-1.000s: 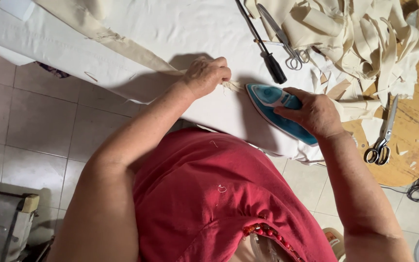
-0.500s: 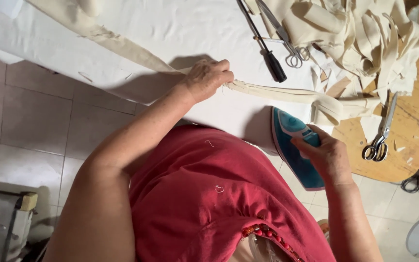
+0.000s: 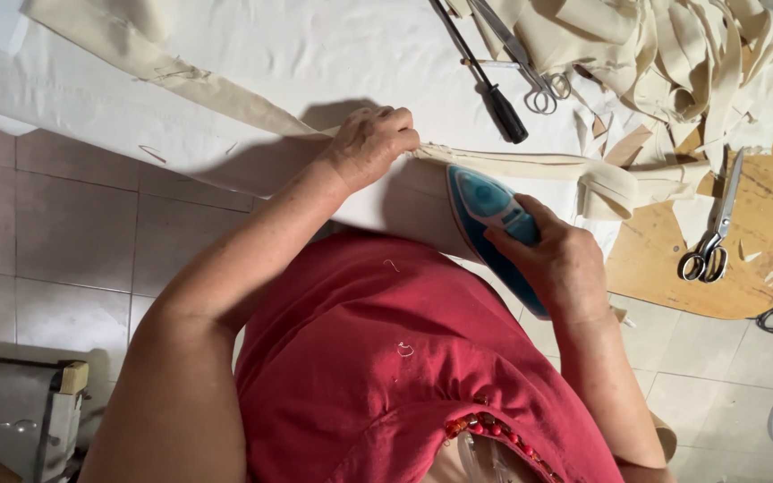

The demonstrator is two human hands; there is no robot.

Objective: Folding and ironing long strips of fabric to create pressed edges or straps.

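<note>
Pressing is, we judge, the step in hand: our right hand (image 3: 558,264) grips the blue iron (image 3: 491,224) just beside the cream fabric strip (image 3: 530,167) on the white bench (image 3: 315,54), our left hand (image 3: 370,143) pins it, and next we need steady tension.

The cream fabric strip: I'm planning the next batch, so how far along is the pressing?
Done: a flat strip trails left. In hand: left hand pins the strip, right hand holds the blue iron beside it. Left: the heaped strips at upper right look unpressed.
</note>
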